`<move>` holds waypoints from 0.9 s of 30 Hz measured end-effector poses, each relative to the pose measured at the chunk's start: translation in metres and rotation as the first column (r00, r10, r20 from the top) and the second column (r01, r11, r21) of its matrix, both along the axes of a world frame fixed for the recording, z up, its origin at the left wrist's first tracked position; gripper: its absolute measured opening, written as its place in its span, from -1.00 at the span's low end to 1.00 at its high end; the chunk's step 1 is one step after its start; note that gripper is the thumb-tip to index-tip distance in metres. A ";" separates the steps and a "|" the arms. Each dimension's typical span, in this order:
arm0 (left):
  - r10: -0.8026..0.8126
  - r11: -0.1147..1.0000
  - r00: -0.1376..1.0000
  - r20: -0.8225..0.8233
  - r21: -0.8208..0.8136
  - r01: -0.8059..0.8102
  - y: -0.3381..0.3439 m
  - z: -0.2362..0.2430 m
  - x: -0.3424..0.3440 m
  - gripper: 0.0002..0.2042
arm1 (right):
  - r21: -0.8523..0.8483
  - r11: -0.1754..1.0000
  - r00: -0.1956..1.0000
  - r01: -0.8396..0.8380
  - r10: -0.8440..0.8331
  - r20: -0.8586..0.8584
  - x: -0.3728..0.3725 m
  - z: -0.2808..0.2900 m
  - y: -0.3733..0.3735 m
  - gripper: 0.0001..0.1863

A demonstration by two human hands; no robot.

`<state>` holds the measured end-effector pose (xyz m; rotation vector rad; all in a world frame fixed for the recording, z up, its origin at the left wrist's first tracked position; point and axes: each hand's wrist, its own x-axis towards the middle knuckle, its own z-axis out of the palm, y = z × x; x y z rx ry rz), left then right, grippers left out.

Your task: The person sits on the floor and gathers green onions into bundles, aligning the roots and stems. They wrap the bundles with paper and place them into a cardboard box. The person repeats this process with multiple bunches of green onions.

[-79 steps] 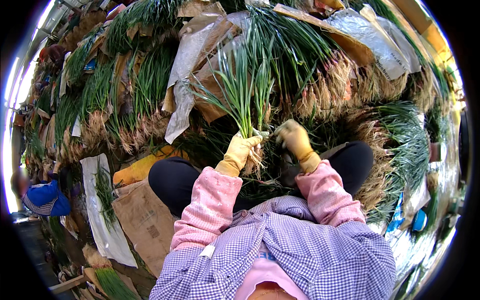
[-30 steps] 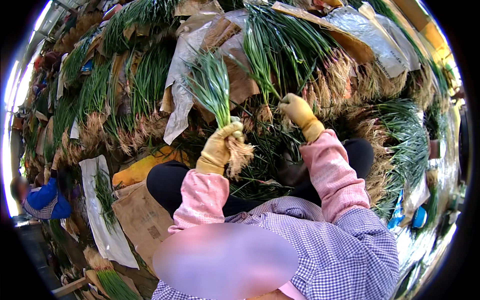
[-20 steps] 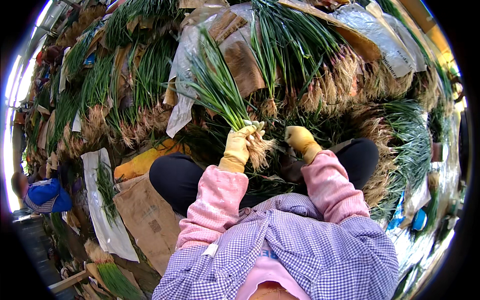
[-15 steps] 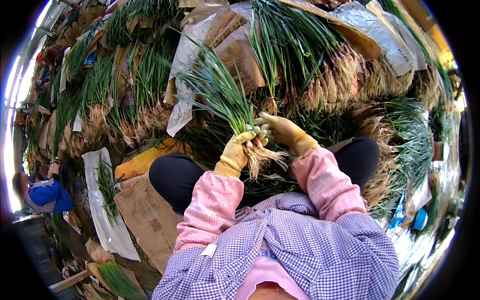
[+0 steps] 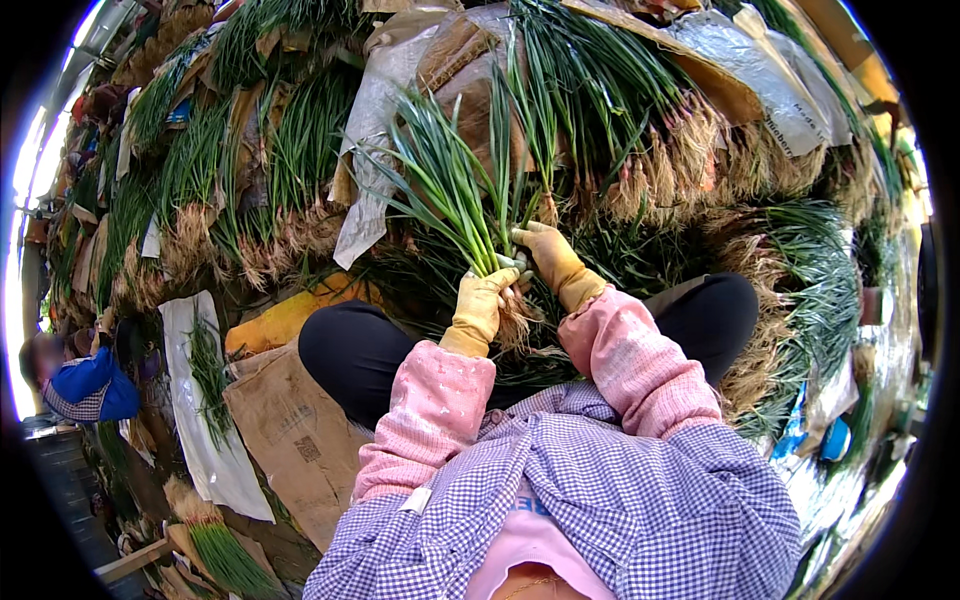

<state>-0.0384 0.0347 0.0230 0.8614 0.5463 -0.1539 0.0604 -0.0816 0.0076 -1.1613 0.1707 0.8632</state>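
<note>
A bunch of green onions (image 5: 440,190) stands upright in front of me, leaves fanning up and to the left. My left hand (image 5: 477,312), in a yellow glove, is closed round its pale stem bases. Stringy tan roots (image 5: 514,325) hang out below that grip. My right hand (image 5: 557,262), also gloved in yellow, is close against the right side of the bunch. Its fingers are bent in on the stems just above the left hand. Part of those fingertips is hidden among the stems.
Heaped green onions (image 5: 650,110) with roots toward me lie ahead, partly under brown and clear sheets. More bunches (image 5: 815,270) lie at the right. Brown sacking (image 5: 295,415) and a white sheet (image 5: 215,400) are at my left. Another person (image 5: 90,385) in blue sits far left.
The bunch has become more upright and its roots have swung down and inward. My right hand has moved in to the stems, its fingers bending onto them.
</note>
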 end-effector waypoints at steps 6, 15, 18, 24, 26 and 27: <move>0.065 0.959 0.960 0.271 -0.281 0.014 0.001 0.040 0.006 -0.91 | -0.894 0.375 0.450 -0.246 0.861 0.237 -0.006 -0.063 -0.021 -0.67; -0.084 0.744 0.974 0.208 -0.638 0.200 0.035 0.020 0.016 -0.70 | -0.677 0.734 0.911 -0.054 0.313 0.267 0.075 0.014 -0.036 -0.74; -0.006 0.851 0.966 0.257 -0.507 0.140 0.046 0.009 0.013 -0.81 | -0.566 0.817 0.835 0.111 0.232 0.499 0.058 0.039 -0.045 -0.76; -0.188 0.954 0.978 0.084 -0.222 0.203 0.020 0.003 0.040 -0.87 | -0.779 0.569 0.520 0.265 0.595 0.612 -0.025 0.056 -0.042 -0.88; -0.069 0.986 0.996 0.050 -0.146 0.076 0.001 0.003 0.043 -0.88 | -0.738 0.647 0.501 0.191 0.583 0.640 -0.040 0.048 -0.035 -0.88; -0.022 0.986 0.999 0.047 -0.167 0.030 0.002 0.004 0.040 -0.88 | -0.772 0.623 0.568 0.123 0.594 0.570 -0.037 0.050 -0.040 -0.88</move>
